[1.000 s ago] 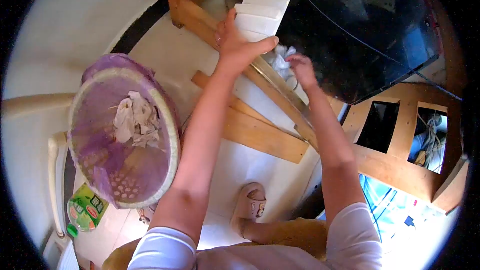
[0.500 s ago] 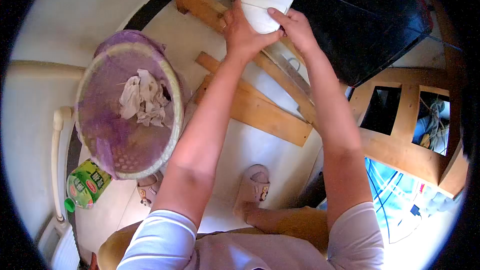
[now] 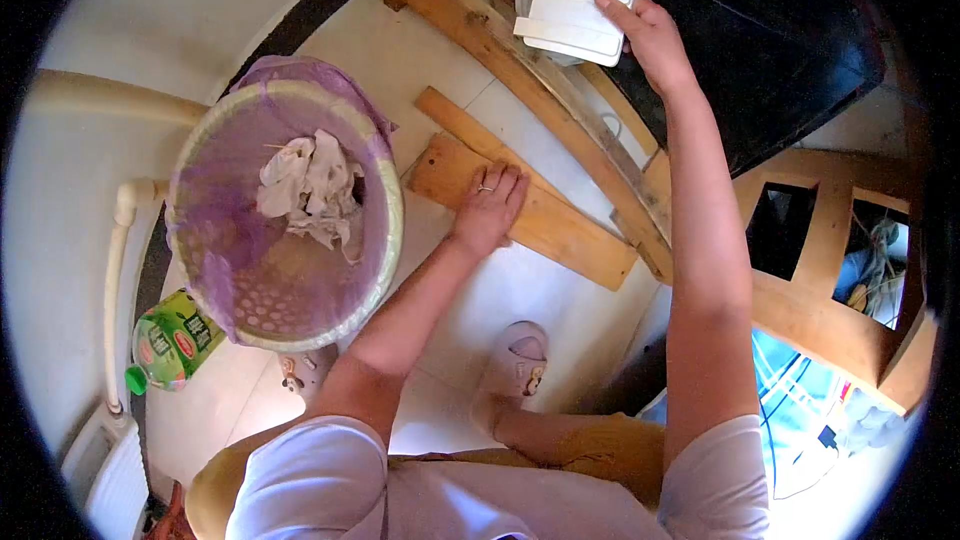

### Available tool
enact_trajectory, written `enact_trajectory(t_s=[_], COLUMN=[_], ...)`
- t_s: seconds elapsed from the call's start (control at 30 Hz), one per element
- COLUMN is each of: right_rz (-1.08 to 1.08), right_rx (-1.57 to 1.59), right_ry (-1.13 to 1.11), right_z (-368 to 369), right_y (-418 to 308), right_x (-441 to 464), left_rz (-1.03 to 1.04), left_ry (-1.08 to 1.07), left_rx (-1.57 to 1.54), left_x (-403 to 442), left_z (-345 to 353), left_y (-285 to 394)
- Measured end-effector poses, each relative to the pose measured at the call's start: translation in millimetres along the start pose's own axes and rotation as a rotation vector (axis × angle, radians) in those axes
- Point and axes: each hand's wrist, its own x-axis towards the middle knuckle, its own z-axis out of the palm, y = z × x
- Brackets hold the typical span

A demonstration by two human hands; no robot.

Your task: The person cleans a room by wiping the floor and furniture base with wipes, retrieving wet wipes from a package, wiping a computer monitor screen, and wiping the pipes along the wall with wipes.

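My right hand point(image 3: 652, 38) grips the right edge of a white slatted piece point(image 3: 578, 15) at the top, thumb on its upper face, the other fingers hidden behind. The piece's kind is unclear; its flat strips overlap like steps. My left hand point(image 3: 488, 208), with a ring on one finger, lies with fingers extended on a wooden board point(image 3: 560, 238) on the floor. A narrower wooden strip point(image 3: 455, 117) lies along the board's far edge.
A bin with a purple liner point(image 3: 385, 240) and crumpled tissues point(image 3: 315, 185) stands at left, a green-labelled bottle point(image 3: 178, 342) beside it. A wooden beam point(image 3: 500, 40) runs diagonally by a large black panel point(image 3: 760, 50). Cables point(image 3: 880, 250) show behind a wooden frame point(image 3: 815, 240) at right.
My left hand has let go of the white slatted piece and come down onto the wooden board. My right hand still holds the piece; the whole view has shifted slightly.
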Motion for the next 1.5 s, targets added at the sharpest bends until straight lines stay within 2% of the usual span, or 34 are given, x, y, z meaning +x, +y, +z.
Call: enact_trajectory(t_s=[0.07,0.17,0.27,0.37,0.57,0.73,0.83,0.93,1.03,1.1,1.13,1.2,1.23,1.3,1.33,1.43,1.47,1.5], right_rz=[0.023,0.020,0.010,-0.009,0.012,0.002,0.004,-0.023,-0.080,-0.106,-0.106,-0.105,-0.082,-0.067,-0.084,-0.107,-0.108,-0.109], right_rx=[-0.028,-0.093,-0.059,0.019,-0.077,-0.002,-0.052,-0.059,-0.048,-0.077,-0.053,-0.030,-0.055,-0.074,-0.123,-0.182,-0.191,-0.190], right_ry=[0.006,-0.012,-0.010,-0.015,-0.062,-0.053,-0.057,-0.063,-0.068,-0.059,-0.065,-0.072,-0.067,-0.066,-0.058,-0.040,-0.028,-0.032], right_z=[-2.2,-7.1,-10.1,-8.9,-14.9,-13.8,-16.6,-16.5,-16.5,-15.8,-14.4,-13.8,-14.0,-11.9,-12.2,-12.9,-13.0,-11.7], right_y=[-3.4,-0.4,-4.9,5.9,5.5,-1.0,1.1,5.0,7.6,10.2,12.8,12.0,8.5,4.0,5.4,16.0,21.4,18.8], right_x=[2.2,8.5,6.4,7.9,8.8,4.6,5.3,6.9,8.2,11.1,12.6,12.1,9.9,10.1,10.8,16.8,19.1,17.7], left_rz=[0.101,0.130,0.165,0.158,0.081,0.093,0.025,0.039,-0.036,-0.184,-0.184,-0.365,-0.367,-0.562,-0.566,-0.630,-0.633,-0.606], left_ry=[-0.055,-0.112,-0.015,0.065,0.039,0.087,0.074,0.187,0.258,0.430,0.431,0.405,0.406,0.329,0.334,0.261,0.261,0.335], left_rx=[0.008,-0.041,-0.012,-0.143,-0.099,-0.101,-0.175,-0.007,0.005,0.136,0.138,0.128,0.128,0.047,0.051,-0.299,-0.299,-0.468], left_x=[7.6,19.0,26.9,42.7,73.3,91.8,93.3,95.8,100.9,104.1,104.1,100.4,100.1,100.9,101.9,106.9,109.6,113.0], left_z=[4.4,-5.4,-28.0,-31.5,-48.8,-37.4,-33.0,-20.1,-5.3,3.3,3.7,4.3,4.3,2.2,2.8,13.6,20.1,21.1], left_y=[-7.8,-11.6,-8.0,-27.1,-51.3,-61.9,-67.9,-73.8,-68.7,-57.3,-52.0,-38.2,-31.3,-21.1,-17.2,-8.8,-8.1,-7.2])
